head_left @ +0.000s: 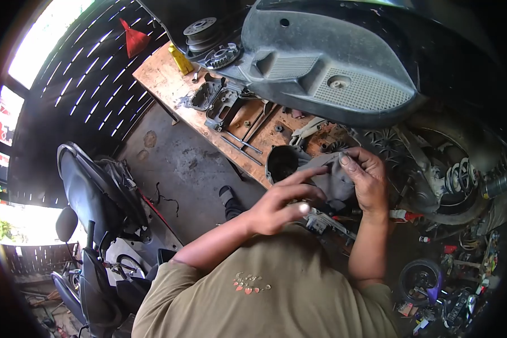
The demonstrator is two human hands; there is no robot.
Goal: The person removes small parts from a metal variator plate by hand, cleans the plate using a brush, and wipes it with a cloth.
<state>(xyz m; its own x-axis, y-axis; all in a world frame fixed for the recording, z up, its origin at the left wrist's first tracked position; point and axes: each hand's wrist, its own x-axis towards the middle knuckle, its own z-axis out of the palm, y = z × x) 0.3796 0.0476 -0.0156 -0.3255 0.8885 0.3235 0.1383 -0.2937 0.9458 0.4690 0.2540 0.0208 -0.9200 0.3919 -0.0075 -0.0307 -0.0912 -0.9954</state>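
Note:
My right hand (366, 177) pinches the upper edge of a grey cloth (335, 183), which hangs down beside its fingers. To the left of the cloth, my left hand (284, 205) has its fingers spread and apart, with the fingertips close to the cloth. Nothing is held in the left hand. Behind the cloth, at the edge of the wooden bench (163, 73), is a dark round metal housing (283, 163), partly hidden by the cloth and the left hand.
A large scooter body panel (343, 67) overhangs the bench. Engine castings (225, 107), metal rods (242, 145) and a yellow bottle (180, 59) lie on the bench. A coil spring (461, 176) is at the right. A scooter (93, 191) stands at the left.

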